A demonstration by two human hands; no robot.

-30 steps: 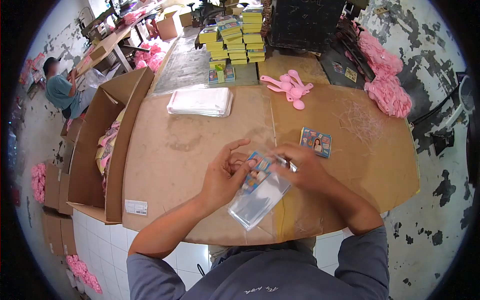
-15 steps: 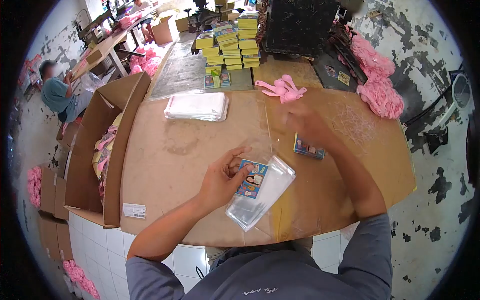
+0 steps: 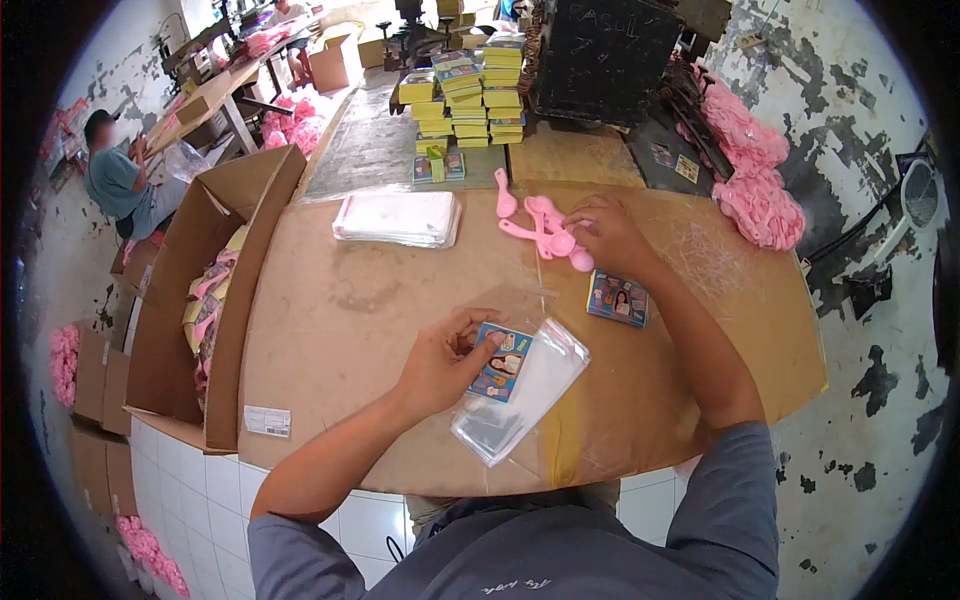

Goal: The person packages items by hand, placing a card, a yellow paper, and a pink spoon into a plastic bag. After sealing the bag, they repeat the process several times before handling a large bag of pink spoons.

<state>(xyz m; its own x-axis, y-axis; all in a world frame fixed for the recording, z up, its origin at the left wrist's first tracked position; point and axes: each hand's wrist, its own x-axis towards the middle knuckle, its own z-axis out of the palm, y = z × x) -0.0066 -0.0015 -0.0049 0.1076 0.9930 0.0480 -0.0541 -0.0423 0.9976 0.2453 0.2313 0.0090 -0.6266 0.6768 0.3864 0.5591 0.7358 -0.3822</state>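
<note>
Pink scoops (image 3: 541, 240) drawn nearer, hands (image 3: 440, 362) (image 3: 608, 237) apart, open cardboard (image 3: 320, 335) toward left edge

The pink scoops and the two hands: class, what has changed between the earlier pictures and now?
The right hand has left the left hand and gone forward to the pink scoops, where its fingers now appear to touch them. The scoops have come nearer the left hand and spread out more. The left hand still holds the blue card over the clear bags.
</note>
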